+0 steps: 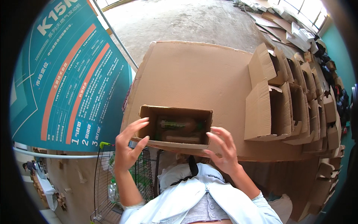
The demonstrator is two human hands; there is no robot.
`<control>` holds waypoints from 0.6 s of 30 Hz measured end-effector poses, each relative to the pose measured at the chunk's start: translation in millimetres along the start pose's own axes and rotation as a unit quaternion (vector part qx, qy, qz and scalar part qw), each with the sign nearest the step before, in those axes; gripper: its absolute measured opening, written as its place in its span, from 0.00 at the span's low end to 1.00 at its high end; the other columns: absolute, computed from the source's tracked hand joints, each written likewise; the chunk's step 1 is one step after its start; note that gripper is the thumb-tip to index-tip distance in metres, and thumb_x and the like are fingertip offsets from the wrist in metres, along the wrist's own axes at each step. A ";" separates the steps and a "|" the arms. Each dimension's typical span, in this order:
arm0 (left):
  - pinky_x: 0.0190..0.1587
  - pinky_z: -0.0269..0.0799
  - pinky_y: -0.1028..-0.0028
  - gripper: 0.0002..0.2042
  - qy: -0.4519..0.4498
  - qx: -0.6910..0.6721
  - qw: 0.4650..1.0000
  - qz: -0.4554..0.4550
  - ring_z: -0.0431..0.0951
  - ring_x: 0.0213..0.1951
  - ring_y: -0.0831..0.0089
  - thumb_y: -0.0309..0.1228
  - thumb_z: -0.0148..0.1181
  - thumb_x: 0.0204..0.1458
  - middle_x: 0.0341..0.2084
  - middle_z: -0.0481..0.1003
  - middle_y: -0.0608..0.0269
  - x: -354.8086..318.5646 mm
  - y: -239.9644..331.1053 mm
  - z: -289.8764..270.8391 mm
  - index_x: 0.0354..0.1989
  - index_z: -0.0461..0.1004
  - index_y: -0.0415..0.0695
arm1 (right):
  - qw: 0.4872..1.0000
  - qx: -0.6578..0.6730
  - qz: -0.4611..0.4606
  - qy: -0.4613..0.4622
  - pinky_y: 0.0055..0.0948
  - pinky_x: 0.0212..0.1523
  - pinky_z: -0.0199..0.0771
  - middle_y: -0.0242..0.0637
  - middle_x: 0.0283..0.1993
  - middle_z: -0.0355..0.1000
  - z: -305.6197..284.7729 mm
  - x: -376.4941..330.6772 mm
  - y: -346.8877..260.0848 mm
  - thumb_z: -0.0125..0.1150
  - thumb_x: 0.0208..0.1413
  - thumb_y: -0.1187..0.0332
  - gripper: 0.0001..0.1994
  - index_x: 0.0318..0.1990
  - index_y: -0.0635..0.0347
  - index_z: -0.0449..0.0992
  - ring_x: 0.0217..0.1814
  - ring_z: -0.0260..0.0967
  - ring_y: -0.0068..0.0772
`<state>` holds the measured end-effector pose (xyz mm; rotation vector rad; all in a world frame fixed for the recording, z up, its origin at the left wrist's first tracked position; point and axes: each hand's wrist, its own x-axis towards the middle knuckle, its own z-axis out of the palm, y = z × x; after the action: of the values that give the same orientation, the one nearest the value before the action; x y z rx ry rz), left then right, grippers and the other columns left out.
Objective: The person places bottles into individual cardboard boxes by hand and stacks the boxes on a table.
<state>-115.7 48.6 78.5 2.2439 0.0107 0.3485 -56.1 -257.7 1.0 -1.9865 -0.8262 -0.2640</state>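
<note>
An open cardboard box (175,145) stands near the front edge of a cardboard-covered table (186,74). Inside it lie clear plastic bottles (178,124) with green print, partly hidden in shadow. My left hand (128,143) is at the box's left end, thumb and fingers apart. At the right end, my right hand (224,150) has its fingers spread and curved toward the box. Neither hand is wrapped round anything. Whether the fingertips touch the cardboard, I cannot tell.
Several open cardboard boxes (261,110) are nested in rows on the table's right side. A black wire basket (102,183) with bottles stands below the table at left. A teal banner (74,86) rises on the left. Flattened cardboard (276,24) lies at the far right.
</note>
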 end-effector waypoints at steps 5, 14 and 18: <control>0.61 0.68 0.57 0.18 0.139 -0.076 0.986 -0.053 0.74 0.58 0.53 0.42 0.68 0.50 0.57 0.74 0.51 -36.9 -51.5 15.3 0.46 0.80 0.45 | 0.996 -0.027 0.059 0.062 0.41 0.59 0.70 0.44 0.62 0.65 3.6 -3.5 -5.9 0.73 0.46 0.71 0.31 0.60 0.57 0.69 0.62 0.65 0.49; 0.55 0.73 0.61 0.10 -0.033 0.031 0.999 0.017 0.77 0.55 0.51 0.29 0.75 0.38 0.61 0.69 0.42 -21.7 -67.5 14.9 0.27 0.80 0.42 | 0.995 -0.046 0.076 0.046 0.40 0.60 0.71 0.44 0.60 0.70 32.6 -10.1 -11.8 0.73 0.43 0.76 0.33 0.61 0.59 0.68 0.62 0.68 0.48; 0.57 0.72 0.61 0.09 -0.067 -0.011 0.998 0.017 0.75 0.58 0.52 0.28 0.75 0.38 0.62 0.67 0.41 -23.4 -75.7 7.6 0.25 0.80 0.42 | 0.992 -0.072 0.071 0.078 0.40 0.61 0.71 0.43 0.60 0.70 38.9 -10.9 -18.7 0.73 0.43 0.76 0.34 0.62 0.59 0.68 0.62 0.68 0.48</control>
<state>-128.0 88.7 10.8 2.2440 -0.1014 0.2156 -81.9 -224.0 -12.5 -2.1170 -0.5774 -0.3991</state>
